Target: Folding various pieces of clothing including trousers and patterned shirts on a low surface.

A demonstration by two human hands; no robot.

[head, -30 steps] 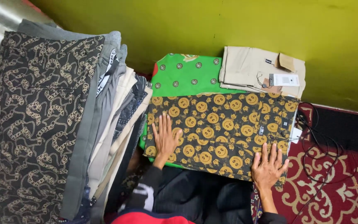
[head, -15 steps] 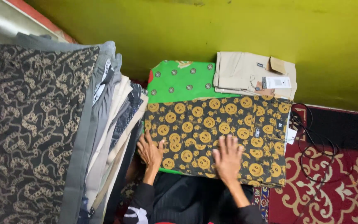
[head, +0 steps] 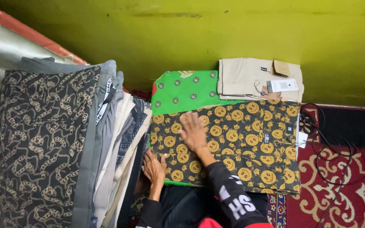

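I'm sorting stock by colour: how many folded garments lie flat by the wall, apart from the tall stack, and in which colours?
Black folded garment with yellow smiley-face print, under both hands: 1
Green folded garment with round dark emblems: 1
Beige folded garment with a paper tag: 1
Total: 3

You're on the floor of a small clothing stockroom: tall stack of folded garments (head: 64, 143), tagged beige trousers (head: 258, 78), red patterned carpet (head: 343, 181), yellow-green wall (head: 233, 38).

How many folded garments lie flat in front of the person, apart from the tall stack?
3: the black smiley-print garment under both hands, the green garment beneath it toward the wall, and the beige garment with a tag against the wall. Others may lie hidden underneath.
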